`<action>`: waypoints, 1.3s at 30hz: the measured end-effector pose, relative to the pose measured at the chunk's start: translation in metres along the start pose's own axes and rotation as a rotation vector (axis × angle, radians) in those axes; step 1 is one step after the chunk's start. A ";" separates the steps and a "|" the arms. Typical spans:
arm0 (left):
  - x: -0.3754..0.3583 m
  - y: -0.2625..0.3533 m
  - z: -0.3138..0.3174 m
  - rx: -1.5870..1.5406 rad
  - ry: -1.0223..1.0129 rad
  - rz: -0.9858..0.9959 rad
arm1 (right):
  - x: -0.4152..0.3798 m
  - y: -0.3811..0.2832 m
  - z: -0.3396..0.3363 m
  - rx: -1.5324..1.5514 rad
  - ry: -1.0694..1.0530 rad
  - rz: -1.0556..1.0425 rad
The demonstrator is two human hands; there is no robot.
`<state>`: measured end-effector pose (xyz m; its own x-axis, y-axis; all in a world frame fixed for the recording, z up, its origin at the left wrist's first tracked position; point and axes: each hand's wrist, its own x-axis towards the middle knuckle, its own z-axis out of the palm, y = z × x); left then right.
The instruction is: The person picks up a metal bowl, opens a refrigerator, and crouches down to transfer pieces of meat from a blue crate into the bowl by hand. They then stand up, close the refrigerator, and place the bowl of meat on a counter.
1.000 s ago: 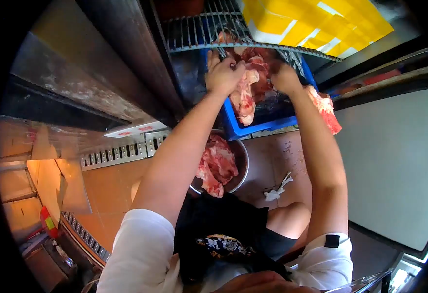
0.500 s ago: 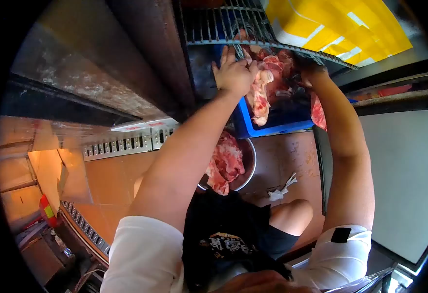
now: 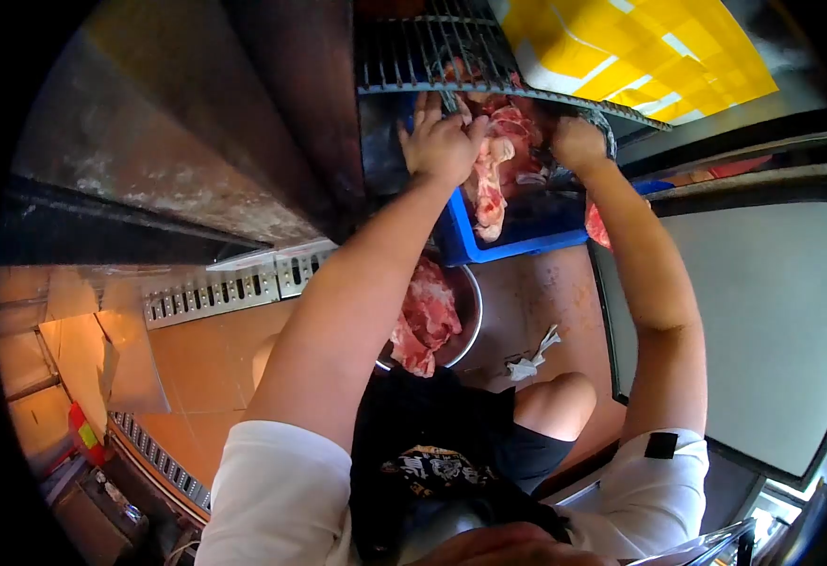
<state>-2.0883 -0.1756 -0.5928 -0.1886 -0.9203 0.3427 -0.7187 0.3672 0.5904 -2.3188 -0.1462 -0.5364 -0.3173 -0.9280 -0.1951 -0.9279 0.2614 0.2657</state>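
Note:
A blue crate holds raw meat and a long meaty bone, partly under a wire shelf. My left hand lies at the crate's left side, fingers spread, thumb beside the meat. Clear plastic shows near its fingertips. On the opposite side, my right hand is closed on a clear plastic bag bunched around its knuckles. Another piece of meat shows at the crate's right corner, partly behind my right forearm. Below, a metal bowl holds a large cut of meat.
The wire shelf overhangs the crate, with a yellow taped package on it. An open door panel stands to the right. A metal drain grate and a crumpled white scrap are on the tiled floor.
My right hand has come up and inward from the crate's right side, now showing as a fist with plastic around it. My left hand stays at the left side. The view has shifted slightly.

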 end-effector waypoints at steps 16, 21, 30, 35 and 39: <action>0.001 -0.009 0.011 -0.107 0.060 0.043 | -0.015 -0.037 0.017 1.749 -0.199 0.246; 0.003 -0.005 0.003 -0.104 -0.022 -0.043 | -0.023 -0.010 0.006 1.688 -0.134 -0.163; -0.002 -0.002 -0.008 -0.124 -0.033 -0.065 | -0.133 0.007 -0.003 1.136 0.294 -0.315; -0.001 0.005 -0.008 -0.002 0.089 -0.008 | -0.149 0.003 -0.030 0.868 0.167 -0.366; 0.001 0.005 -0.025 -0.074 0.113 0.435 | -0.145 -0.010 -0.018 0.755 0.260 -0.410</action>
<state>-2.0751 -0.1715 -0.5714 -0.3856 -0.6595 0.6453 -0.5382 0.7288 0.4232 -2.2598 -0.0188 -0.4939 0.0369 -0.9936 0.1063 -0.8692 -0.0844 -0.4872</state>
